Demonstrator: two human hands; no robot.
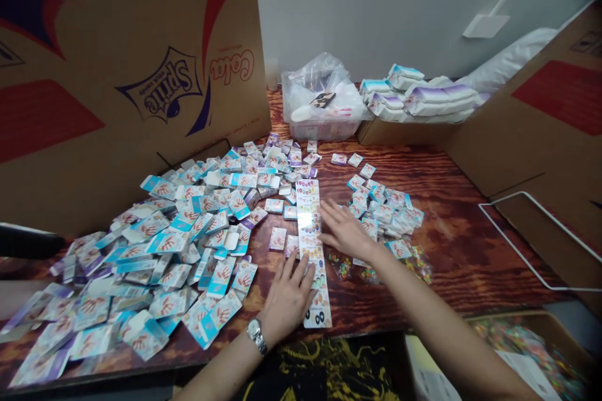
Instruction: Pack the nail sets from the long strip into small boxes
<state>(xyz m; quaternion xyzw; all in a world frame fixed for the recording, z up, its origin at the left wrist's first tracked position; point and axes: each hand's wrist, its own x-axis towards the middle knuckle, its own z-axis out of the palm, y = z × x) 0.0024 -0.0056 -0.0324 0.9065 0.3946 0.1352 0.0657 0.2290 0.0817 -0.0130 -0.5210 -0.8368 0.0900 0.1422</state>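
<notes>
A long white strip of colourful stickers [309, 200] lies lengthwise on the wooden table, its near end close to the table edge. My left hand [289, 291], with a silver watch on the wrist, rests with spread fingers on the strip's left edge. From the other side my right hand [345, 229] reaches in, fingers stretched out at the strip's right edge. Left of the strip spreads a large heap of small white, blue and purple boxes [174, 241], some with flaps open. A few small boxes [277, 239] lie beside my left hand.
More small boxes [392, 207] and clear bags of coloured bits [418, 263] lie on the right. Large cartons [141, 31] [540, 119] flank the table. A clear plastic tub [324, 128] and stacked packs [437, 100] stand at the back. An open box [540, 351] sits below the edge.
</notes>
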